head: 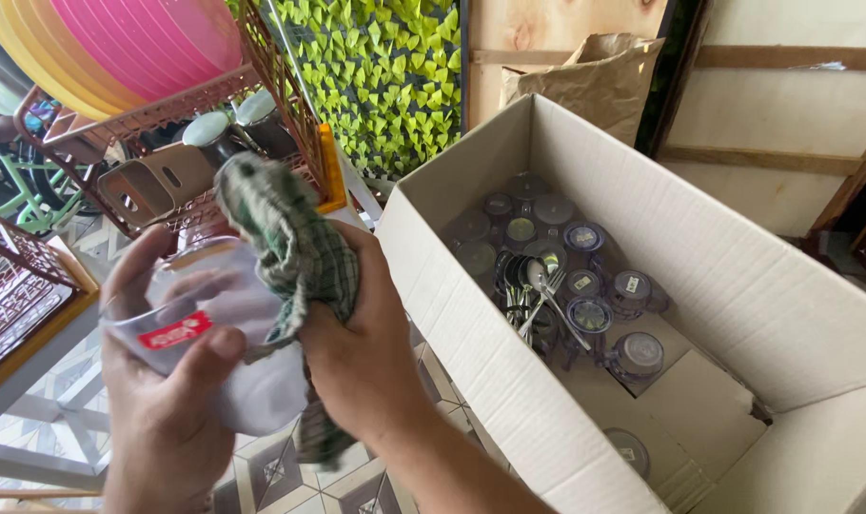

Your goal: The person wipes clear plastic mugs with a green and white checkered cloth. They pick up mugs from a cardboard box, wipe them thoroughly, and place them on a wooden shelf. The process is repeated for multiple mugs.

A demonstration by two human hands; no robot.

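The left hand [162, 419] grips a clear plastic container [205, 324] lying tilted, mouth toward the right hand [357, 352], which is clenched on a green checked cloth [290, 247] pressed at its rim, left of the cardboard box [738, 286]

Bright, even daylight — soft shadow inside the cardboard box [642, 247], slight blur at the edges.
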